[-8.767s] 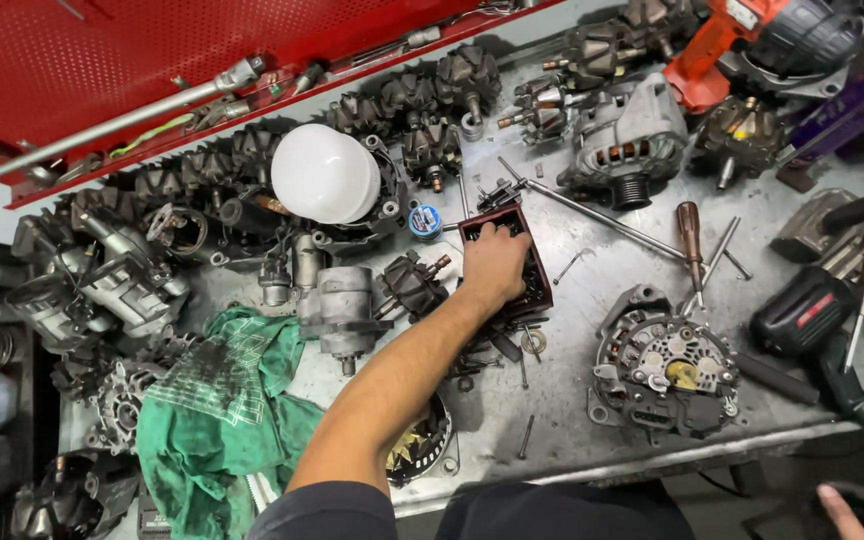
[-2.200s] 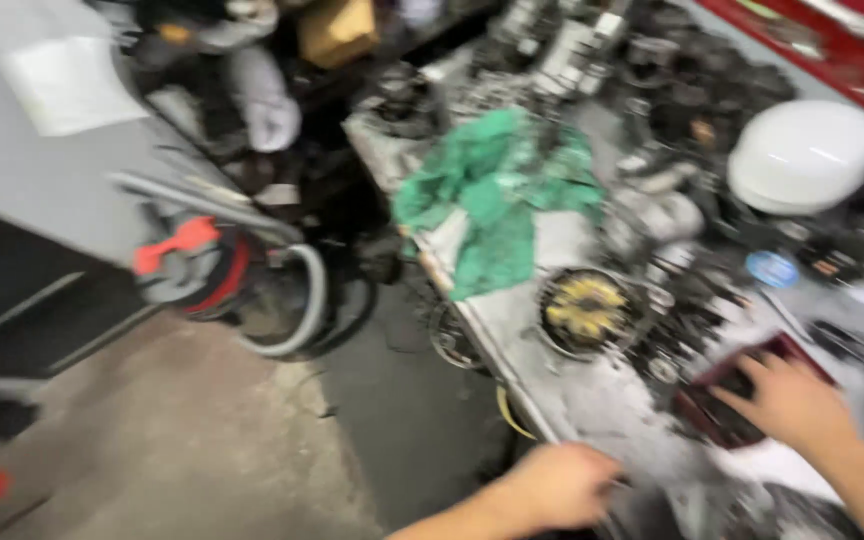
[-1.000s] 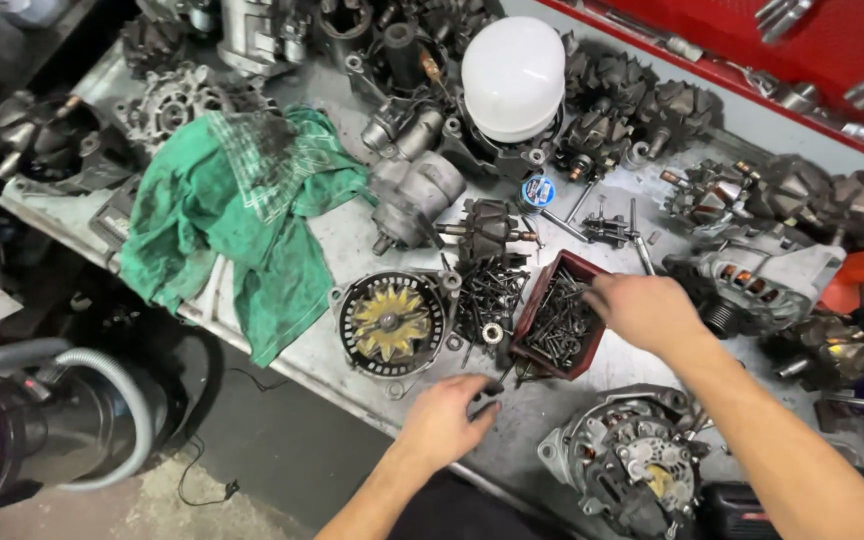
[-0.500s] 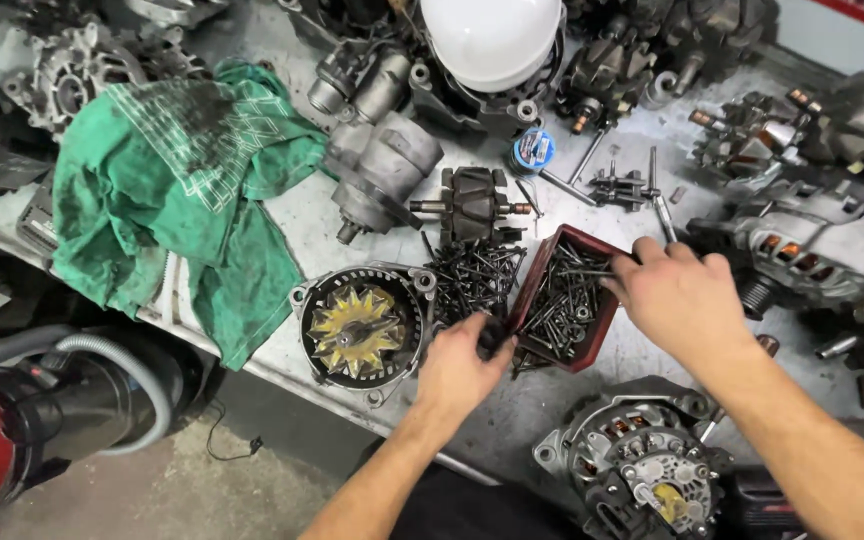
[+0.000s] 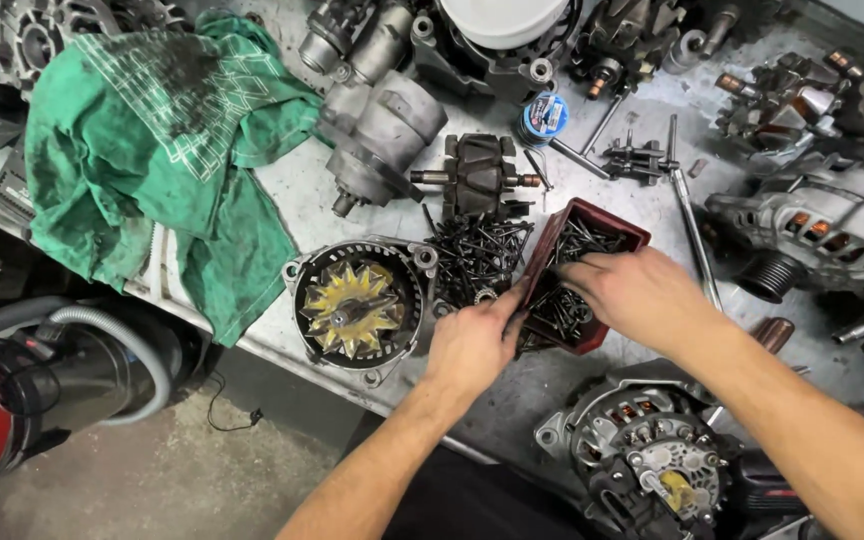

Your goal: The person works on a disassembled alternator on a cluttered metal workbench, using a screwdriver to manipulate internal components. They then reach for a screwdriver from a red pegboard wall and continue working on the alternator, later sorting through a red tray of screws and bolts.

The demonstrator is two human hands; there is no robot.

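On the counter (image 5: 592, 390), the red tray (image 5: 607, 232) of screws (image 5: 567, 305) lies tilted lengthwise between both hands: left hand (image 5: 472, 345) curled on its near-left edge, right hand (image 5: 637, 295) fingers loosely bent inside, grip unclear.

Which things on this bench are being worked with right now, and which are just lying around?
In hand:
- left hand
- right hand
- dark red rectangular tray of screws
- loose pile of black screws

Lying about:
- crumpled green cloth
- round housing with yellow fan
- dark ribbed rotor
- small blue tape roll
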